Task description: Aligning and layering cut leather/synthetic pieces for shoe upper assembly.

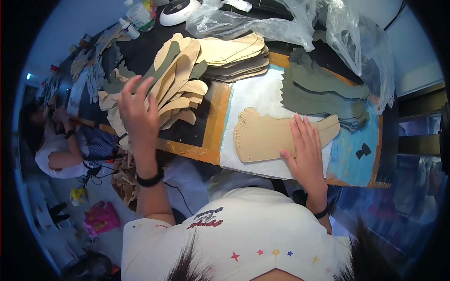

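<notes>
My right hand (307, 143) lies flat, fingers stretched out, on a beige boot-shaped cut piece (265, 138) that looks like leather. Small holes run along that piece's left edge, and it rests on a white sheet (251, 93). My left hand (139, 112) is raised with its fingers apart in front of a fanned pile of beige cut pieces (176, 82). It holds nothing that I can see; whether its fingertips touch the pile I cannot tell. A dark green strip-like piece (165, 58) lies on top of that pile.
Behind lies a stack of beige and grey pieces (232, 51). Dark green pieces with jagged edges (311, 89) overlap at the right on a blue surface (351, 159). Clear plastic bags (262, 23), bottles (129, 29) and a white round device (178, 11) line the back. Another person (61, 145) sits far left.
</notes>
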`<state>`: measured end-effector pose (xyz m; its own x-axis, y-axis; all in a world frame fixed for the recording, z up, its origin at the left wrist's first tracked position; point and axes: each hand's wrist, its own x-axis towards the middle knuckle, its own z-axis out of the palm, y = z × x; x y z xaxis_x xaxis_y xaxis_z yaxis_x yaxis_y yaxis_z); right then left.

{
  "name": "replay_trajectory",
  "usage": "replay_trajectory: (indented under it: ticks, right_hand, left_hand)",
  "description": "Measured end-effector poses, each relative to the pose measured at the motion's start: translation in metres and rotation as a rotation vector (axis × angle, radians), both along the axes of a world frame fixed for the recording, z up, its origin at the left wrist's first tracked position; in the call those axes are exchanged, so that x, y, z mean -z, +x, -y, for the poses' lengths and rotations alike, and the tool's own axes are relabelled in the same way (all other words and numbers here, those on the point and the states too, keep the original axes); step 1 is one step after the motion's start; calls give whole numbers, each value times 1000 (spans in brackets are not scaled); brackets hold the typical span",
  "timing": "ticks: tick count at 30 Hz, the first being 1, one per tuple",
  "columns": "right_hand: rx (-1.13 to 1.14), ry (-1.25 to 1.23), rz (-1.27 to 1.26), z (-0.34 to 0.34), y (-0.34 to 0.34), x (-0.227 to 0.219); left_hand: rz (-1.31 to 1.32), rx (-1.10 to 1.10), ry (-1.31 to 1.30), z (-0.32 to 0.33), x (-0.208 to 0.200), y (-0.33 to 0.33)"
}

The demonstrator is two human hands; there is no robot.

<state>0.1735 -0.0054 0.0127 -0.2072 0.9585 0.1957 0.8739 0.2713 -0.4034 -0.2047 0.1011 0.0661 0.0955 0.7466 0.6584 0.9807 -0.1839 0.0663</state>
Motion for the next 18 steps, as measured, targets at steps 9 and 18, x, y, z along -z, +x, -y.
replay_trajectory:
  ticks: [9,18]
  right_hand:
    - [74,-4,19,13,4,-10]
    - [151,94,-125,31,15,2]
  left_hand:
    - [219,616,-448,55,32,147]
    - [219,641,-408,61,58,156]
